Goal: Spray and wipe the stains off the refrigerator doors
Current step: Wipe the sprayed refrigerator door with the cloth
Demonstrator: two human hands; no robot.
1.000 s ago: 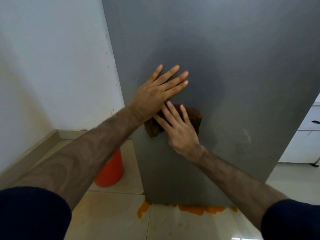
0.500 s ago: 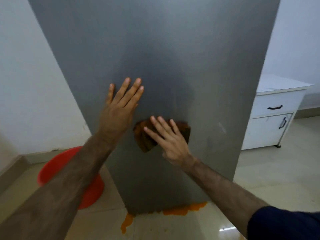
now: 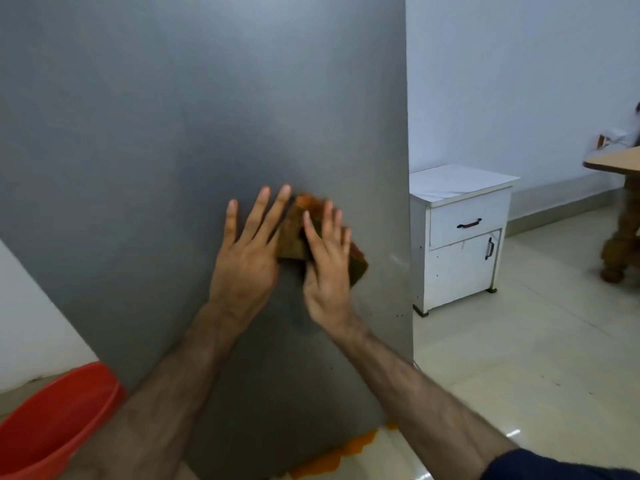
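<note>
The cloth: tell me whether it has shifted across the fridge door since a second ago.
Yes. The cloth has moved toward the door's right edge, pressed by the right hand.

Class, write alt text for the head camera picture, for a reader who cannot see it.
A person's right hand presses a brown cloth flat against a grey refrigerator door, while the left hand rests open on the door beside it. An orange spill lies on the floor at the door's foot, with a red tub at lower left.
</note>
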